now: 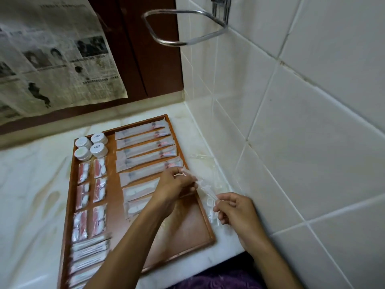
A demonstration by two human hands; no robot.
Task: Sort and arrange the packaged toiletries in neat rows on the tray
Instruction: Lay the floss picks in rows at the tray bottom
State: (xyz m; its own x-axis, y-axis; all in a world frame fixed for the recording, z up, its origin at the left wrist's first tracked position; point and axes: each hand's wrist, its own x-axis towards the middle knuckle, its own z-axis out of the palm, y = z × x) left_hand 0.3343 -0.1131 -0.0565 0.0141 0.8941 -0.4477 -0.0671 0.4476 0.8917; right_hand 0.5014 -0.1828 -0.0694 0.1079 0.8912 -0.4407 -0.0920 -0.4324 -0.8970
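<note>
A brown wooden tray (187,224) lies on a white marble counter. Its right half holds a column of long toothbrush packets (143,147). Several round white jars (91,146) sit at its far left, with small red-and-white packets (100,191) below them and slim white packets (89,253) nearest me. A clear plastic packet (205,189) hangs over the tray's right rim, held at both ends. My left hand (174,184) pinches its far end. My right hand (233,207) pinches its near end.
More clear packets (212,214) lie on the counter strip between tray and tiled wall (291,122). A chrome towel ring (183,26) hangs above. Newspaper (52,59) covers a dark wooden cabinet behind. The counter's front edge runs just below the tray.
</note>
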